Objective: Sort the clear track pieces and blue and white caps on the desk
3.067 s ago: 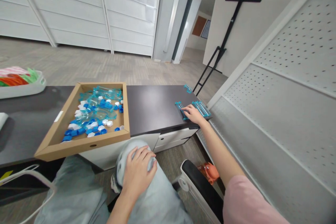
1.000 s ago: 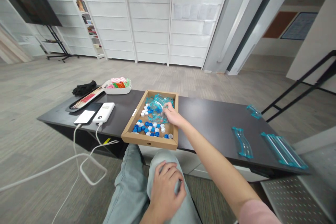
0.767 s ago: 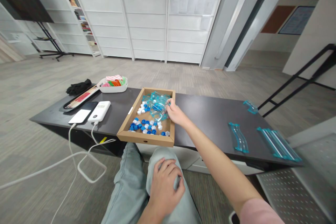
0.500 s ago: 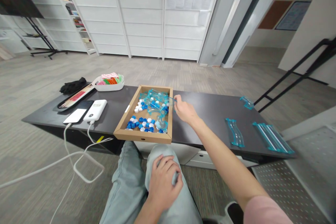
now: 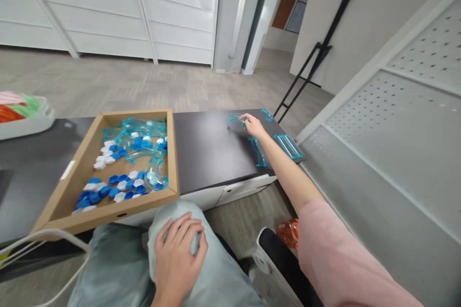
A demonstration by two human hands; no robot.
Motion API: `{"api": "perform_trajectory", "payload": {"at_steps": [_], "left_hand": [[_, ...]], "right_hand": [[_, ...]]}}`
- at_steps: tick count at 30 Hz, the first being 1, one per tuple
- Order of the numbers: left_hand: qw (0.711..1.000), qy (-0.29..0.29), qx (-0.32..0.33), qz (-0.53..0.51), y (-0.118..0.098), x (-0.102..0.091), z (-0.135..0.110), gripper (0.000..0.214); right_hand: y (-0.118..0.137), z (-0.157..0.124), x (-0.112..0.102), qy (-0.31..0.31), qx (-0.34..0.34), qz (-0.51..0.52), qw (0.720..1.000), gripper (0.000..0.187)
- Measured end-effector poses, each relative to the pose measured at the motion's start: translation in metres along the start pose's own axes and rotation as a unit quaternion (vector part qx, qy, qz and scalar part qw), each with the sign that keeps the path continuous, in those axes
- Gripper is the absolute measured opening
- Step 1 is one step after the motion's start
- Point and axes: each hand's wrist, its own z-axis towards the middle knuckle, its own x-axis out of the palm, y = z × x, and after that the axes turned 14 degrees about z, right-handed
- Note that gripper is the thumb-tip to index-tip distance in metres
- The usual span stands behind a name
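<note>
Between the fingertips of my right hand (image 5: 254,125) is a curved clear plastic track piece (image 5: 236,117) with teal ends, over the far right part of the dark table. Nearby lie a wavy clear track piece (image 5: 259,152), several straight track pieces (image 5: 289,146) side by side, and a small curved track piece (image 5: 267,114) at the far edge. My left hand (image 5: 179,252) rests on my knee with its fingers loosely spread and holds nothing. Left of centre stands a cardboard box (image 5: 173,153) with more teal-and-clear pieces (image 5: 144,127) and blue and white hexagonal pieces (image 5: 126,184).
The dark table (image 5: 205,148) runs across in front of my knees. A white tray (image 5: 27,124) with colourful items stands at the left. White cables (image 5: 77,244) hang by the near left edge. A perforated white panel (image 5: 382,153) borders the right side.
My right hand has moved from the box's right edge to the right end of the table, carrying the curved track piece. My view has turned right. The left hand stays on the knee.
</note>
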Motion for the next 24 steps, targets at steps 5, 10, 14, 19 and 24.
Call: {"api": "perform_trajectory", "payload": {"at_steps": [5,10,14,19,24], "left_hand": [[0.997,-0.027,0.06,0.028,0.01,0.001,0.003,0.014],[0.998,-0.024,0.058,0.024,0.009,0.001,0.005,0.014],[0.998,-0.021,0.054,0.021,0.007,0.002,0.005,0.017],[0.998,-0.025,0.052,0.018,0.008,0.003,0.008,0.021],[0.997,-0.026,0.063,0.018,0.008,0.004,0.01,0.021]], "right_hand": [[-0.04,0.027,-0.022,0.011,0.031,-0.126,0.991,0.052],[-0.058,0.042,-0.027,-0.01,0.043,-0.209,0.977,0.044],[-0.065,0.052,-0.032,-0.047,0.03,-0.291,0.955,0.043],[-0.078,0.065,-0.046,-0.069,0.064,-0.289,0.953,0.044],[-0.093,0.071,-0.06,-0.06,0.073,-0.275,0.957,0.047]]}}
